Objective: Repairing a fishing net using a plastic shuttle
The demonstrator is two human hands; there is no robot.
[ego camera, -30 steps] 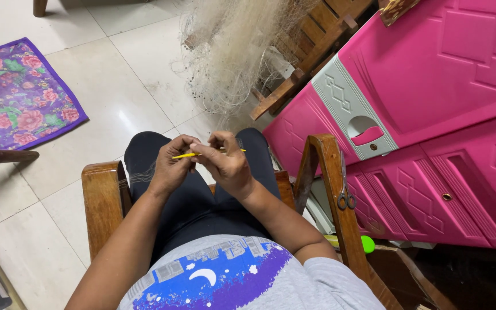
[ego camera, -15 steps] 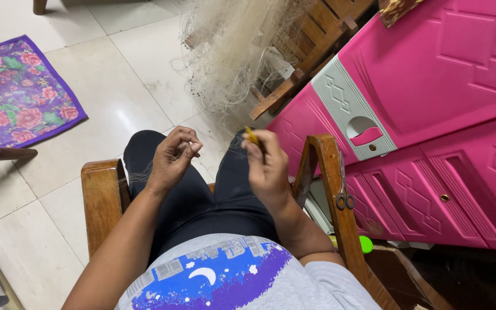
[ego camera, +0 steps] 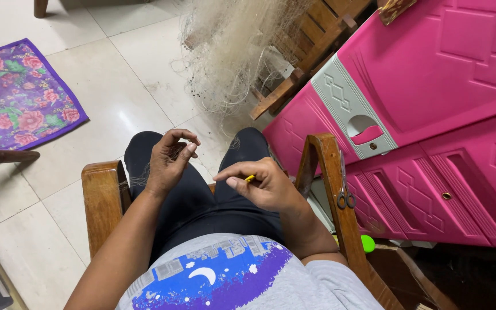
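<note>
I sit in a brown wooden armchair (ego camera: 101,195), looking down at my lap and my dark trousers. My left hand (ego camera: 167,163) is raised over my left thigh, wrist bent, palm turned partly toward me. Its thumb and forefinger are curled together into a pinch, and fine pale strands run from between them; the other fingers are loosely curled below. The strands are too thin to follow all the way, but they lead toward the pile of pale, cream-coloured fishing net (ego camera: 233,51) that hangs over a slatted wooden bench (ego camera: 302,63) ahead of me on the white tiled floor (ego camera: 121,74).

My right hand (ego camera: 259,183) rests lower, over my right thigh, near the chair's right armrest. The forearm comes in from the right and the knuckles face up. It is pressed together around a small yellow netting needle (ego camera: 250,178), of which only a short tip shows between thumb and fingers. The two hands are apart, with my lap between them.

A small pair of scissors (ego camera: 345,198) hangs on the right armrest post. A pink plastic cabinet (ego camera: 431,115) stands to my right, and a purple flowered mat (ego camera: 15,95) lies on the floor to my left.
</note>
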